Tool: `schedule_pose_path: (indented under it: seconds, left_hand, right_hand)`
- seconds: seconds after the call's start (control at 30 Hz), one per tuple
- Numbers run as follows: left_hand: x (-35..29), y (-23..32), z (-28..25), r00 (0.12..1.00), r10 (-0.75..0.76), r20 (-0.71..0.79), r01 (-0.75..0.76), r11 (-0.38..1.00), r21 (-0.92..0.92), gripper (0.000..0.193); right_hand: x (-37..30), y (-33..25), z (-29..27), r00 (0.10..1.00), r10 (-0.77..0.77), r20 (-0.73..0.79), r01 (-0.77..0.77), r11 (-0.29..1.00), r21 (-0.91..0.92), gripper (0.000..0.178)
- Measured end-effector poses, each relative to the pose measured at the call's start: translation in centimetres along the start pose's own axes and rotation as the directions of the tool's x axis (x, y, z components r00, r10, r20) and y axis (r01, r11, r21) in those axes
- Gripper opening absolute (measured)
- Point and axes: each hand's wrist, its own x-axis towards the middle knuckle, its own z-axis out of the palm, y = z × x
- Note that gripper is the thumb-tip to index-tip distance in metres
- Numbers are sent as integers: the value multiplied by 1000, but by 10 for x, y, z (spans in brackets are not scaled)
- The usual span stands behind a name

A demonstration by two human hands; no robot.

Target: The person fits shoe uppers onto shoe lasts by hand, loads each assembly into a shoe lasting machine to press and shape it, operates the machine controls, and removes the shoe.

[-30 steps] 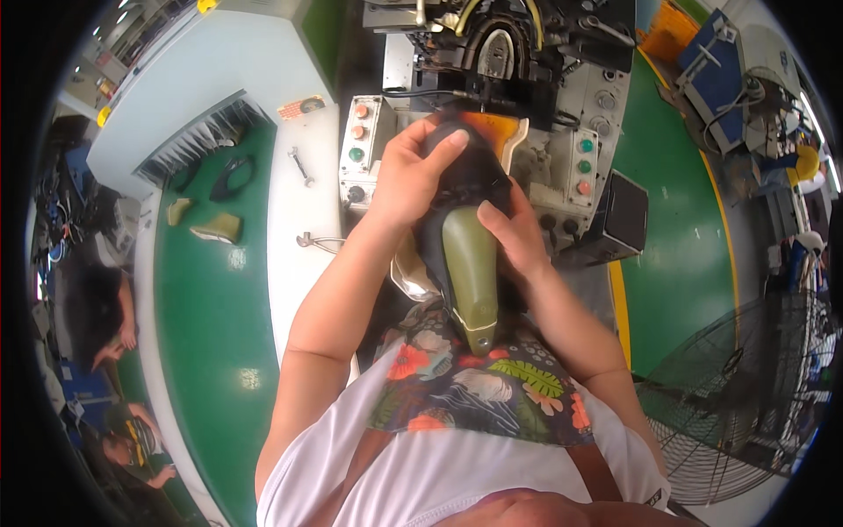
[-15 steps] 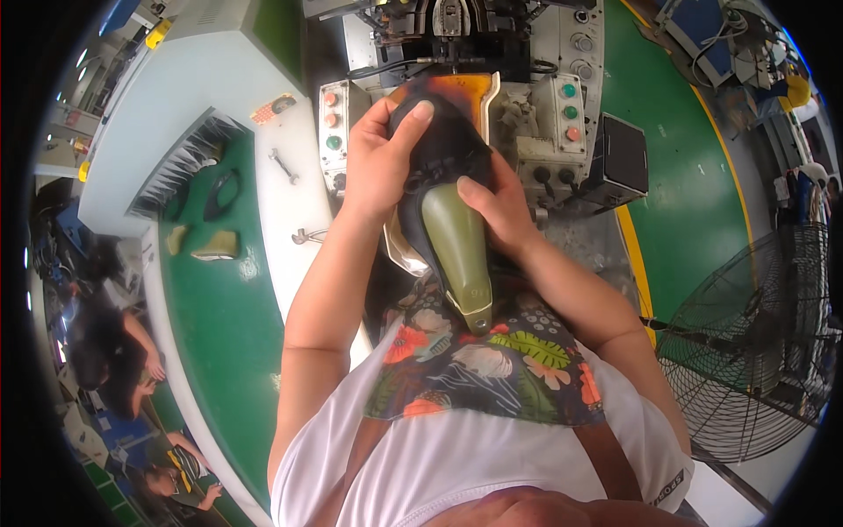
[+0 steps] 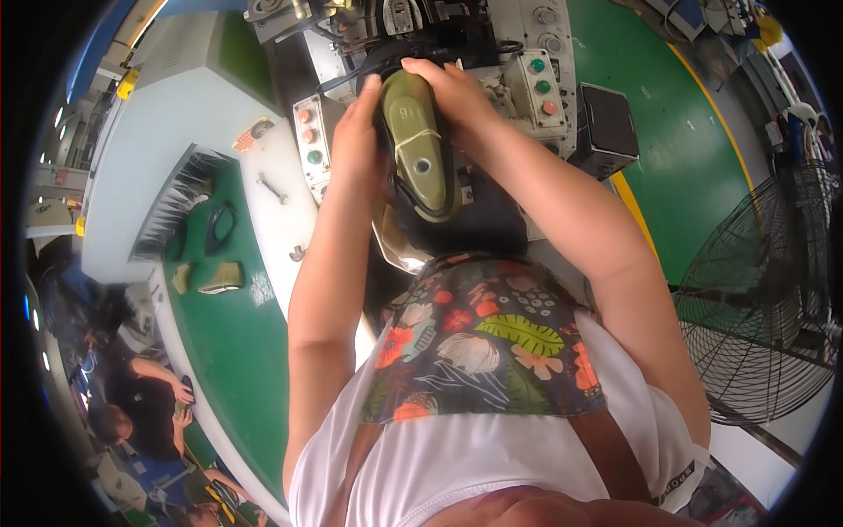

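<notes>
Both my hands hold a green shoe last (image 3: 413, 132) with a black shoe upper (image 3: 450, 191) around its edges. A round metal-rimmed hole and a pale cord across the last face up. My left hand (image 3: 356, 140) grips the left side, its thumb along the far part of the edge. On the other side, my right hand (image 3: 452, 98) wraps the far right end; some of its fingers are hidden. The shoe sits right in front of a dark metal machine (image 3: 413, 22), and the hands and shoe cover its nearer parts. Whether they touch cannot be told.
Control boxes with coloured buttons stand left (image 3: 309, 145) and right (image 3: 540, 88). A wrench (image 3: 272, 188) lies on the white ledge. Shoe pieces (image 3: 220, 277) rest on a green conveyor belt (image 3: 233, 351) beside a bristle-curtained housing (image 3: 167, 206). A large fan (image 3: 764, 307) stands right; a co-worker (image 3: 140, 395) is lower left.
The shoe has moved away from my body toward the machine and turned, so the holed end of the last is up. Both hands have shifted to its sides. The view has shifted slightly.
</notes>
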Motion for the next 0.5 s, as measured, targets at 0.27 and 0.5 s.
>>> schedule_pose_path:
  seconds: [0.27, 0.5]
  left_hand:
    - [31, -1, 9, 963, 101, -248, -45, 974, 223, 67]
    - [41, -8, 14, 935, 328, -135, -298, 932, 205, 44]
  right_hand:
    - [29, 0, -7, 1000, 0, -10, 0, 999, 44, 35]
    - [38, 1, -12, 980, -200, 14, 201, 979, -22, 38]
